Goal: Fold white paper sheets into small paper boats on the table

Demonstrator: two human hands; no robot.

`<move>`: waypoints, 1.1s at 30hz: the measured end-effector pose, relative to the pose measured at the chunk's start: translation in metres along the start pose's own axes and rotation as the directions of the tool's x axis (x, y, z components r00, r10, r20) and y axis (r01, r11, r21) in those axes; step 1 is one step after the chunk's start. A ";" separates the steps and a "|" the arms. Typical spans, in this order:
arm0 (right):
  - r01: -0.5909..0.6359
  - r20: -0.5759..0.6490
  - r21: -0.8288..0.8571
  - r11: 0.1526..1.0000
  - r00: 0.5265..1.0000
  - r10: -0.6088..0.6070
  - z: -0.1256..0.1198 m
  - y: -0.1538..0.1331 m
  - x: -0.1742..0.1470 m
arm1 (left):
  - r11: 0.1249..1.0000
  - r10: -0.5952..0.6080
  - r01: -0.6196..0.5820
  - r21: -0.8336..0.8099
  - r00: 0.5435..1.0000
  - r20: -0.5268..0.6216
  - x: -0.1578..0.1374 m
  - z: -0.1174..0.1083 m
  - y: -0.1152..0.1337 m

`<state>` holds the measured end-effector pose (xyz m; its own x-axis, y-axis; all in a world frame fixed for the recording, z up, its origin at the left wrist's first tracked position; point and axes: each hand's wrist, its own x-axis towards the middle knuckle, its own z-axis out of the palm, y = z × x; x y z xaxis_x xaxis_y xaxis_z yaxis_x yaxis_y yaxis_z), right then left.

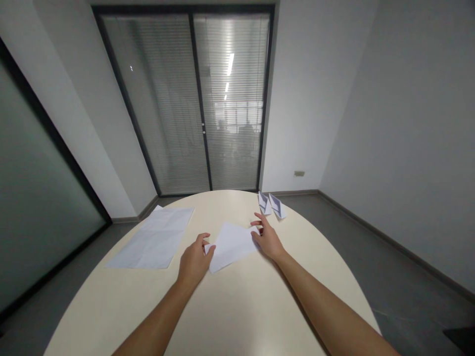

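Note:
A white sheet of paper with angled edges, seemingly folded, is at the middle of the round table. My left hand holds its left corner, the thumb over the paper and the fingers curled beside it. At the upper right edge, my right hand has the paper between thumb and curled fingers, while the index finger stretches outward. The undersides of both grips are hidden. Just beyond my right hand stand two small folded paper pieces, a left one and a right one.
A larger creased white sheet lies flat on the left of the pale round table. Past the table's far edge is a dark-framed glass door with blinds. Plain walls and a grey floor surround it.

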<state>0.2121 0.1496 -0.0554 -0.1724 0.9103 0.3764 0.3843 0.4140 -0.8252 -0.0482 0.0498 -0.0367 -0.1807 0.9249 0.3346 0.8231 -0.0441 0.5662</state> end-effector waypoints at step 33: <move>0.427 0.590 -0.360 0.830 0.793 -0.152 0.004 -0.077 -0.034 | 0.901 0.370 -0.412 0.132 0.892 0.259 -0.008 -0.007 0.030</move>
<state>0.1850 0.0869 -0.0064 -0.7301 0.6604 0.1754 0.5718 0.7310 -0.3723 -0.0258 0.0383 -0.0164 0.2826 0.9066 0.3134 0.8876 -0.3711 0.2730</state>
